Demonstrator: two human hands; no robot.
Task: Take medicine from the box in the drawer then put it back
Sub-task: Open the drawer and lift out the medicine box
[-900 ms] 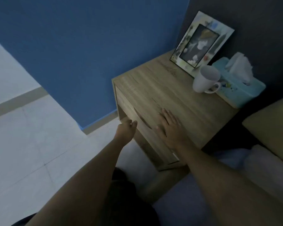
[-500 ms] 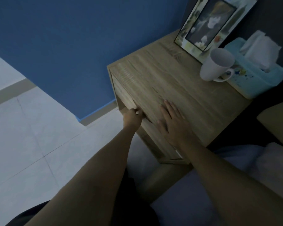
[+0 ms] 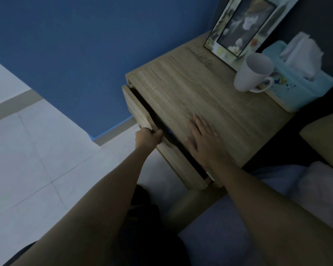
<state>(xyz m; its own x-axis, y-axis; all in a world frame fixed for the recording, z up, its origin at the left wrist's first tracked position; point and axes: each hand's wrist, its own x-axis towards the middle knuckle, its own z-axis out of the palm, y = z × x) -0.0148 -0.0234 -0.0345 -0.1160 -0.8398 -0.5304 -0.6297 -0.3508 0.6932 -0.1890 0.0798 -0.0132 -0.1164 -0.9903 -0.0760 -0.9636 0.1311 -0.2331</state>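
Writing: none I can read. Drawer (image 3: 136,110) now ajar, my left hand (image 3: 147,138) fingers clamped on its front; right hand (image 3: 204,139) flat, fingers apart, at 3 o'clock.

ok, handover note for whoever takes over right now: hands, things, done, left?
Left hand: closed on the front edge of the light wooden drawer.
Right hand: flat, open, on top of the light wooden nightstand.
Drawer: open only a narrow gap; something blue shows inside, the medicine box cannot be made out.
Done: drawer gripped and cracked open.
Left: open it fully, take medicine from the box, put it back.
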